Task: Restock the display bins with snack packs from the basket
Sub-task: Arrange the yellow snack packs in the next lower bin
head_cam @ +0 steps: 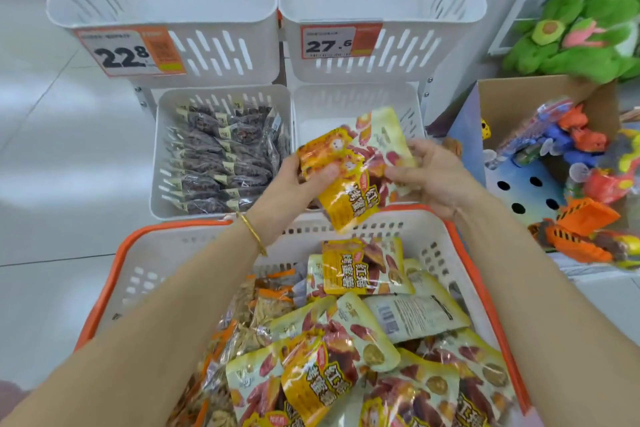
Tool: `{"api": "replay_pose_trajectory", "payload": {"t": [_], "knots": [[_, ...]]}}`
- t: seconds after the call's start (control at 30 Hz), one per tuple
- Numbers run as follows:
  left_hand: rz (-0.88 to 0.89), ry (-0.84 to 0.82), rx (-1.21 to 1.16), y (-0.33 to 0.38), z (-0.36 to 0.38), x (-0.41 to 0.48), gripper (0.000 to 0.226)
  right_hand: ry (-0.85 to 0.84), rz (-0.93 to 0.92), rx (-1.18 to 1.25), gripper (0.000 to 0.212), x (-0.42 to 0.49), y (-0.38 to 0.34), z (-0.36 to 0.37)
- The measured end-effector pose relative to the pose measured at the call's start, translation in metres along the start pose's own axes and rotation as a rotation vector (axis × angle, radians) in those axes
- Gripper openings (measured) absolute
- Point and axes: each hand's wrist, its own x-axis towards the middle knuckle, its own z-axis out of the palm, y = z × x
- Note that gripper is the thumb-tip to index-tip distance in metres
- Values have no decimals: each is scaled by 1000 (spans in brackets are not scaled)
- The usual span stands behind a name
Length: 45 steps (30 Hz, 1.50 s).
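My left hand [304,180] and my right hand [429,173] both grip yellow and red snack packs [360,163], held above the far rim of the white basket [138,274] with its orange rim. Inside the basket lie several more of the same yellow packs [360,270] plus clear bags of pale snacks [256,315] on the left. Just behind the held packs stands the lower right display bin [322,104], white and mostly hidden by them. The lower left display bin [162,156] is full of dark snack packs [221,156].
Two white upper bins [166,10] [381,3] stand above, with price tags 22.8 [128,52] and 27.6 [337,42]. A cardboard box of colourful toys [568,163] is at the right, green plush toys [585,28] behind it. Pale tiled floor lies to the left.
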Motion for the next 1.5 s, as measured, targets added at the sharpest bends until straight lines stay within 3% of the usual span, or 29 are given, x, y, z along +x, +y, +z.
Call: {"api": "replay_pose_trajectory", "payload": {"t": [0.07, 0.13, 0.2, 0.27, 0.37, 0.5, 0.63, 0.73, 0.83, 0.97, 1.13, 1.27, 1.5], "knots": [[86, 148, 250, -4, -9, 32, 63, 125, -190, -138, 30, 25, -11, 0], [150, 204, 628, -16, -22, 58, 55, 257, -358, -498, 22, 51, -14, -1], [198, 184, 920, -34, -29, 71, 40, 370, -416, -920, 24, 77, -8, 3], [264, 195, 1058, -50, -29, 76, 37, 373, -430, -1034, 28, 102, 7, 11], [330, 299, 1093, -67, -30, 81, 32, 268, -468, -1006, 28, 135, 33, 32], [335, 311, 1136, -71, -31, 80, 30, 8, -394, -1000, 19, 163, 64, 44], [363, 290, 1168, -67, -24, 83, 26, -160, -268, -982, 48, 173, 70, 32], [398, 329, 1179, -63, -15, 90, 34, -151, -221, -999, 58, 177, 73, 30], [394, 350, 1195, -62, -11, 95, 41, -152, -138, -883, 55, 176, 76, 33], [335, 401, 1218, -57, -10, 99, 25, -111, -157, -850, 41, 173, 74, 40], [318, 351, 1237, -56, -18, 98, 23, -115, -164, -798, 34, 169, 71, 39], [279, 315, 1229, -57, -20, 96, 9, -245, -122, -981, 42, 167, 77, 42], [191, 289, 1154, -59, -23, 89, 11, -315, 0, -962, 63, 159, 68, 46]]}}
